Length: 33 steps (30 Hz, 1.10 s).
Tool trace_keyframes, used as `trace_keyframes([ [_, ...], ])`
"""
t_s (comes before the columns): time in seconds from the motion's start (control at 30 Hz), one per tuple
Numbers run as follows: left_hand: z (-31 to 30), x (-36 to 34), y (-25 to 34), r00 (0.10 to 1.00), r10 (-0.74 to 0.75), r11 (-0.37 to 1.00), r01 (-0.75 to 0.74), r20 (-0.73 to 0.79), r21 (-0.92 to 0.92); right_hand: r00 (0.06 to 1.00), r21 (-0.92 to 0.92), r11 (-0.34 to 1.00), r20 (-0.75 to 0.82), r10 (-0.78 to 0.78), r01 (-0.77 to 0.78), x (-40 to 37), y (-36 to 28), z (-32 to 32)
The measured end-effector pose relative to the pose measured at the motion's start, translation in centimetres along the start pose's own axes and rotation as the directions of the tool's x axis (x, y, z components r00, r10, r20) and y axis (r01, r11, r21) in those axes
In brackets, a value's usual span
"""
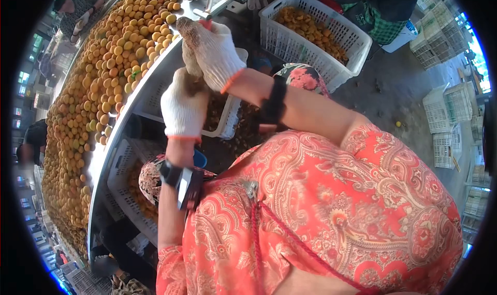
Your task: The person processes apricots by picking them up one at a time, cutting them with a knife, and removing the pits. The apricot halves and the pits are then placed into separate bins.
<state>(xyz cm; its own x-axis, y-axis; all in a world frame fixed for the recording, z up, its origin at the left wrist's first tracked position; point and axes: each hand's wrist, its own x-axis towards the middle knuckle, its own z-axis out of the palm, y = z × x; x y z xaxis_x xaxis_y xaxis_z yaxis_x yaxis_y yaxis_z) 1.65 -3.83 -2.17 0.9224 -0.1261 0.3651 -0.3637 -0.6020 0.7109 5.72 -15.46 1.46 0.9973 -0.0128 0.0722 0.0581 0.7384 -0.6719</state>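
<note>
My right hand (212, 54), in a white knit glove with brown-stained fingers, is closed just above the edge of the metal table. A small red piece (206, 24) shows at its fingers; the rest of that thing is hidden. Below it, my left hand (184, 106), gloved the same way, is closed with its fingertips against the right hand. Whatever it holds is covered by the gloves. Close by on the left lies a large heap of orange-yellow apricots (111, 57) on the table (115, 132).
A white crate (316, 57) of split apricots stands at upper right. Beneath my hands is another white container (230, 116). A further crate (121, 165) sits under the table edge. Other people (77, 10) are around the table, and stacked crates (440, 33) stand at far right.
</note>
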Motion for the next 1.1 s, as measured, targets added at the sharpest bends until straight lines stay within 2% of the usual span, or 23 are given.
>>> trace_keyframes([
  [0.03,0.5,1.0,-2.3,0.999,0.024,0.983,-0.018,-0.033,0.183,0.998,-0.067,0.997,-0.058,-0.028,0.024,1.1,0.8,-0.6],
  [0.1,0.9,2.1,-7.2,0.971,-0.211,0.965,0.190,-0.107,-0.180,0.985,-0.120,0.993,-0.174,-0.002,-0.019,2.5,1.7,-2.0],
  [0.13,-0.4,2.5,-6.1,0.892,-0.452,0.810,0.420,0.020,-0.409,0.991,-0.122,0.990,-0.123,0.050,-0.065,2.5,1.4,-2.8],
  [0.17,-1.8,2.5,-4.8,0.751,-0.630,0.546,0.608,0.197,-0.576,0.992,-0.129,0.985,-0.073,0.108,-0.116,2.5,1.2,-3.6],
  [0.2,-1.9,2.3,-4.6,0.664,-0.708,0.336,0.616,0.241,-0.712,0.990,-0.125,0.984,-0.074,0.117,-0.125,2.5,1.6,-4.1],
  [0.23,-2.2,1.9,-4.4,0.658,-0.713,0.334,0.621,0.240,-0.709,0.995,-0.227,0.969,-0.026,0.099,-0.102,2.2,2.3,-4.5],
  [0.3,-2.8,1.1,-3.8,0.609,-0.674,0.098,0.636,0.419,-0.766,0.996,-0.322,0.944,0.028,0.084,-0.070,1.5,2.8,-5.0],
  [0.33,-2.9,0.8,-3.9,0.641,-0.626,0.071,0.615,0.445,-0.785,0.979,-0.486,0.874,0.188,0.075,0.027,0.9,2.8,-5.3],
  [0.37,-3.0,0.6,-3.7,0.642,-0.626,0.072,0.614,0.444,-0.786,0.934,-0.617,0.773,0.343,0.096,0.147,0.2,2.6,-5.6],
  [0.4,-3.2,0.4,-3.2,0.643,-0.621,0.065,0.612,0.448,-0.788,0.906,-0.650,0.755,0.367,0.211,0.088,-0.7,1.8,-5.1],
  [0.43,-3.4,0.3,-2.5,0.645,-0.616,0.058,0.610,0.452,-0.791,0.889,-0.773,0.593,0.413,0.197,0.227,-1.0,2.0,-5.2],
  [0.5,-3.6,0.0,-1.2,0.612,-0.662,0.048,0.611,0.433,-0.790,0.830,-0.755,0.447,0.556,0.048,0.480,-2.1,1.3,-4.8],
  [0.53,-3.9,-0.4,-1.2,0.627,-0.626,0.058,0.630,0.464,-0.774,0.822,-0.749,0.447,0.567,0.048,0.490,-2.3,1.0,-4.6],
  [0.63,-5.1,-0.9,-0.2,0.651,-0.551,0.088,0.667,0.521,-0.740,0.806,-0.731,0.481,0.587,0.082,0.484,-2.9,0.8,-3.6],
  [0.7,-5.0,-1.7,1.6,0.726,-0.600,0.377,0.627,0.336,-0.681,0.858,-0.617,0.713,0.511,0.042,0.333,-3.7,1.7,-3.1],
  [0.73,-5.2,-2.1,2.0,0.750,-0.582,0.413,0.605,0.313,-0.681,0.885,-0.505,0.847,0.456,0.099,0.166,-4.3,1.7,-2.2],
  [0.77,-5.6,-2.3,2.1,0.729,-0.613,0.396,0.618,0.305,-0.679,0.864,-0.605,0.748,0.496,0.085,0.274,-4.3,1.5,-2.1],
  [0.83,-6.3,-3.1,1.6,0.788,-0.544,0.442,0.561,0.289,-0.700,0.857,-0.704,0.548,0.513,-0.047,0.451,-4.7,2.0,-1.3],
  [0.87,-7.3,-3.6,1.8,0.792,-0.546,0.497,0.568,0.272,-0.655,0.850,-0.692,0.556,0.525,-0.049,0.460,-4.5,2.0,-1.1],
  [0.9,-8.2,-4.0,1.2,0.793,-0.551,0.504,0.565,0.261,-0.653,0.905,-0.660,0.678,0.425,-0.018,0.323,-4.4,2.1,-1.0],
  [0.97,-10.9,-4.7,-1.8,0.737,-0.675,0.579,0.552,0.028,-0.600,0.952,-0.571,0.812,0.299,0.068,0.121,-3.5,2.0,-1.7],
  [1.07,-17.8,-7.7,-8.5,0.640,-0.742,0.652,0.617,-0.202,-0.440,0.968,-0.677,0.726,0.241,0.070,0.116,-2.2,2.0,-4.4],
  [1.1,-20.5,-9.1,-10.9,0.588,-0.764,0.644,0.666,-0.266,-0.376,0.982,-0.815,0.572,0.172,0.082,0.094,-2.4,1.5,-4.9],
])
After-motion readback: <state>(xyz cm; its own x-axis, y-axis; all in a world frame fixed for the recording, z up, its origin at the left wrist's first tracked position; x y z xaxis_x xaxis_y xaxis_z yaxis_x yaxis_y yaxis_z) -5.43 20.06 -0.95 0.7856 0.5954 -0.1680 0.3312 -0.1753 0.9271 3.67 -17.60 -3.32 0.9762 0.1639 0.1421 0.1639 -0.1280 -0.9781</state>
